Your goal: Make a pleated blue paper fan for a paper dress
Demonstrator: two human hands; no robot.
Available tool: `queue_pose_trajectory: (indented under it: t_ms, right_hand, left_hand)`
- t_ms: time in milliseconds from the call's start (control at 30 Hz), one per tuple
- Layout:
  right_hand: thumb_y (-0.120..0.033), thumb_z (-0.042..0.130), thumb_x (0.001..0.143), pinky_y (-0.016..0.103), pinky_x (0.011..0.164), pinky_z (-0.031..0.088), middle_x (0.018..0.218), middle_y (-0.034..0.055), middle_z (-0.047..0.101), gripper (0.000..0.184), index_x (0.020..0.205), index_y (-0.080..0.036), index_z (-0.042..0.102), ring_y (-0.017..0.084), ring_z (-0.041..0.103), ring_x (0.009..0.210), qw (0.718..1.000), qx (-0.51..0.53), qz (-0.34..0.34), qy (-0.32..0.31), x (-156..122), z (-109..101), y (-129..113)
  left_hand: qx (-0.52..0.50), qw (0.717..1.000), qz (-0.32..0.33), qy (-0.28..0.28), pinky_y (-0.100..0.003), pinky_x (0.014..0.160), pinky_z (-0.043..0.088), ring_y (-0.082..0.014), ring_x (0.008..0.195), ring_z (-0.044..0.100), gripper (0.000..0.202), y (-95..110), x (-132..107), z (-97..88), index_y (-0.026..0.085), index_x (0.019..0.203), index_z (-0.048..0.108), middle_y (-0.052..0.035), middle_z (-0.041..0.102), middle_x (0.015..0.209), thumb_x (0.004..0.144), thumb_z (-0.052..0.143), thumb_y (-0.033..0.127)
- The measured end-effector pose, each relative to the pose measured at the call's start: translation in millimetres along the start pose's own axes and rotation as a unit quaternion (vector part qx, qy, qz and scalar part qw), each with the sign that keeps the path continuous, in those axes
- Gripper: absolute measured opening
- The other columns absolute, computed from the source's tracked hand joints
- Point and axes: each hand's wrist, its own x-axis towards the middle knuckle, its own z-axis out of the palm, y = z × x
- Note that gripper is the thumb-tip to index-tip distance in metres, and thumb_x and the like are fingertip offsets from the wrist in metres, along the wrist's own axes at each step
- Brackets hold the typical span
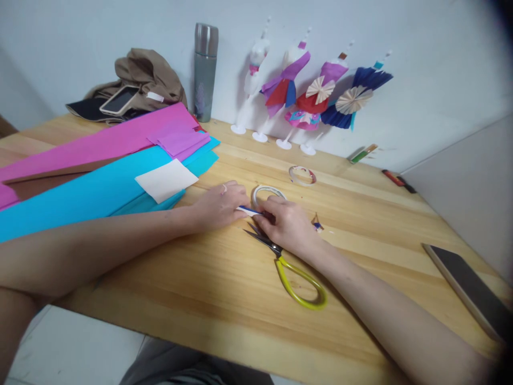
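Note:
A thin strip (249, 210), white along one edge and dark blue along the other, stretches between my hands just above the wooden table. My left hand (225, 206) pinches its left end, and my right hand (286, 222) closes on the other end, which the fingers hide. Behind the right fingers lies a roll of white tape (267, 188), partly covered. Scissors (300, 289) with yellow handles rest on the table under and in front of my right wrist, blades apart and pointing up-left. A small dark blue and brown scrap (317, 224) lies beside the right hand.
Pink paper (100, 141), blue paper (88, 187) and a white sheet (166, 181) cover the left side. A bottle (206, 75) and several dressed miniature mannequins (318, 101) stand by the wall. Another tape roll (302, 175) lies centrally; a dark tablet-like device (467, 289) is at right.

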Motion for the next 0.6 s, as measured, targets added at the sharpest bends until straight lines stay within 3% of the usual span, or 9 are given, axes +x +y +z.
queue_pose_trajectory:
  t_ms: [100,233,333,433,600]
  right_hand:
    - [-0.021,0.055,0.087,0.03,0.059,0.036,0.07,0.0039,0.056,0.013,0.075,-0.019,0.058,0.017,0.05,0.062,0.999,0.008,-0.014,0.032,0.6,0.1,0.6]
    - [-0.022,0.055,0.086,0.029,0.057,0.036,0.067,0.0027,0.056,0.012,0.074,-0.02,0.055,0.016,0.049,0.06,0.996,0.037,-0.032,0.071,1.5,-1.7,0.1]
    - [-0.023,0.06,0.082,0.028,0.057,0.037,0.067,0.0018,0.058,0.004,0.083,-0.019,0.061,0.016,0.051,0.059,0.996,0.049,-0.018,0.073,1.2,-2.7,-0.3]
    - [-0.023,0.063,0.081,0.027,0.056,0.038,0.065,0.0003,0.059,0.012,0.092,-0.017,0.065,0.015,0.051,0.057,0.995,0.063,0.007,0.081,0.3,-2.2,-0.4]
    - [-0.026,0.064,0.084,0.026,0.054,0.038,0.062,-0.0011,0.059,0.012,0.092,-0.018,0.068,0.013,0.051,0.053,0.99,0.095,0.035,0.095,-1.0,-1.1,-2.2]
  left_hand:
    - [0.035,0.999,0.008,-0.011,-0.033,0.091,0.044,-0.0217,0.1,0.061,0.027,1.7,0.3,-1.3,0.013,0.099,0.071,-0.0096,0.071,0.1,0.099,0.047,0.024]
    - [0.054,0.998,-0.028,-0.018,-0.032,0.084,0.044,-0.0223,0.098,0.064,0.026,3.9,0.4,-2.2,0.015,0.104,0.07,-0.0087,0.072,0.097,0.099,0.047,0.024]
    - [0.029,0.998,-0.065,-0.002,-0.03,0.082,0.044,-0.0217,0.1,0.064,0.024,5.0,1.0,-1.5,0.018,0.107,0.07,-0.0078,0.072,0.102,0.098,0.05,0.026]
    - [-0.001,0.995,-0.102,0.005,-0.03,0.084,0.043,-0.0211,0.102,0.064,0.023,7.6,2.4,-2.1,0.018,0.105,0.07,-0.0072,0.072,0.103,0.098,0.05,0.027]
    - [-0.025,0.993,-0.116,-0.001,-0.029,0.085,0.043,-0.0203,0.1,0.065,0.019,9.9,4.0,-3.6,0.017,0.1,0.069,-0.0065,0.072,0.101,0.096,0.052,0.025]
